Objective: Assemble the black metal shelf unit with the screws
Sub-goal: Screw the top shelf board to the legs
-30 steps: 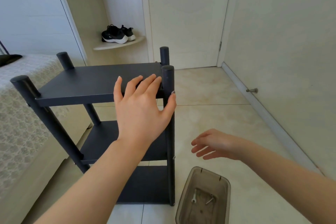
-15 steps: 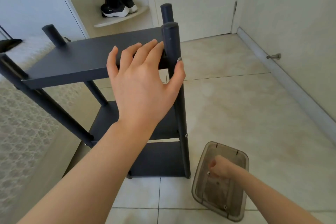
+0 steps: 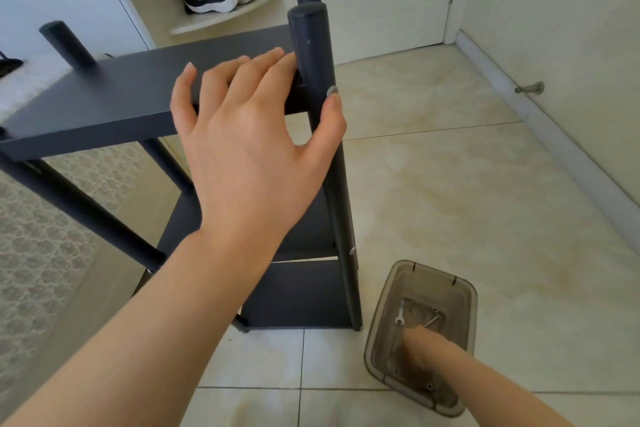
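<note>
left hand (image 3: 249,149) spread over the edge of the top shelf (image 3: 121,94), thumb on the post (image 3: 311,45); right hand (image 3: 424,347), grip unclear, has slid nearer in the bin (image 3: 446,288); open floor (image 3: 450,184) beside.

The left hand (image 3: 249,149) rests on the shelf unit (image 3: 104,97), thumb against its post (image 3: 313,55); the right hand (image 3: 420,347) is inside the plastic box (image 3: 464,288). A wrench (image 3: 400,314) lies there.

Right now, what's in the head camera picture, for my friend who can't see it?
A person's left hand rests on the top of a black shelf unit, thumb against its front post. The right hand reaches into a clear box on the floor, near a wrench.
</note>
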